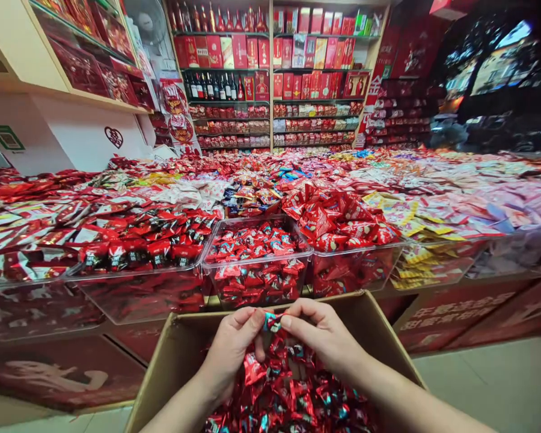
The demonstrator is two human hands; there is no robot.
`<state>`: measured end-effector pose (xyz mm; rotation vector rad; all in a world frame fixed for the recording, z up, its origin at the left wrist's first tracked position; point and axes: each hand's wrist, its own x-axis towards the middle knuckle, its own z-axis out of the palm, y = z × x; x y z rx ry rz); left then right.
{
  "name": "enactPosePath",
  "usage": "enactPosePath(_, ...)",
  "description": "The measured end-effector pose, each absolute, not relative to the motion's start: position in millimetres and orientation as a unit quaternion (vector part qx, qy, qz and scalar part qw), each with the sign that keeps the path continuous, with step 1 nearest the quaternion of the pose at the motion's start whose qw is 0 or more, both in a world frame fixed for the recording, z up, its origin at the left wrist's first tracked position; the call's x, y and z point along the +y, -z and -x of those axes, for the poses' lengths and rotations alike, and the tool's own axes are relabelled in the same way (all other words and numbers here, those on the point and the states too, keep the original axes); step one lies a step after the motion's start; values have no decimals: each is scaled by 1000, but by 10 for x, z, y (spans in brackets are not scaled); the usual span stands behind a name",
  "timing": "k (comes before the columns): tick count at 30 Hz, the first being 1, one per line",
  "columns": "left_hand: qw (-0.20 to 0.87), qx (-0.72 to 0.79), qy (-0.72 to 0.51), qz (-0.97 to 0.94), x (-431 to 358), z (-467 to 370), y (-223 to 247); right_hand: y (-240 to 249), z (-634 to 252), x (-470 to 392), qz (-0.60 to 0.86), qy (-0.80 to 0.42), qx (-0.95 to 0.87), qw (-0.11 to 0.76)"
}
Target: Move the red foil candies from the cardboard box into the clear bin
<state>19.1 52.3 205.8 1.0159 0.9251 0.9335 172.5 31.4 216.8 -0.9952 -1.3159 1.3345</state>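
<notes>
A small wrapped candy (273,322), red with teal and white print, is stretched between my two hands. My left hand (234,343) pinches one end of its wrapper with thumb and forefinger. The other end is pinched by my right hand (318,331). Both hands are over an open cardboard box (162,361), which holds many similar red candies (293,397). Just beyond the box, a clear plastic bin (256,258) contains candies with the same red and teal look.
To the right is a clear bin of larger red packets (338,234); to the left, a bin of dark red packets (135,246). Yellow packets (426,255) fill another bin. Behind the wide candy display, shelves (270,72) carry bottles and red boxes. Tiled floor (491,385) shows at lower right.
</notes>
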Motion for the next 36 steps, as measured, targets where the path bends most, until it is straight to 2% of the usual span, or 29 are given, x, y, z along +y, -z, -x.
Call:
enactPosePath(4, 681, 403, -418, -447, 511, -195, -2058, -2150, -1712, 319, 407, -607, -479, 486)
enactPosePath(9, 643, 407, -408, -505, 519, -190, -2071, -2107, -1715, 333, 444, -561, -515, 472)
enactPosePath(12, 649, 429, -392, -491, 534, -182, -2087, -2087, -1733, 330, 429, -417, -645, 476)
enactPosePath(16, 693, 441, -390, -417, 540, -186, -2086, -2040, -1762, 326, 332, -209, -816, 425)
enactPosePath(21, 729, 424, -381, -379, 522, -207, -2053, -2076, -1791, 321, 314, -51, -857, 405)
enactPosePath(25, 746, 408, -377, -367, 529, -188, -2001, -2453, -1824, 407, 320, 91, -850, 408)
enactPosePath(27, 742, 403, -381, -377, 531, -176, -1972, -2724, -1819, 555, 379, 156, -839, 358)
enactPosePath(30, 739, 389, -391, -389, 520, -167, -1949, -3051, -1775, 896, 497, 219, -818, 191)
enactPosePath(32, 740, 386, -389, -389, 509, -167, -1949, -3153, -1735, 1131, 525, 226, -812, 116)
enactPosePath(36, 735, 407, -387, -379, 502, -168, -1967, -3165, -1686, 1426, 531, 197, -821, 75)
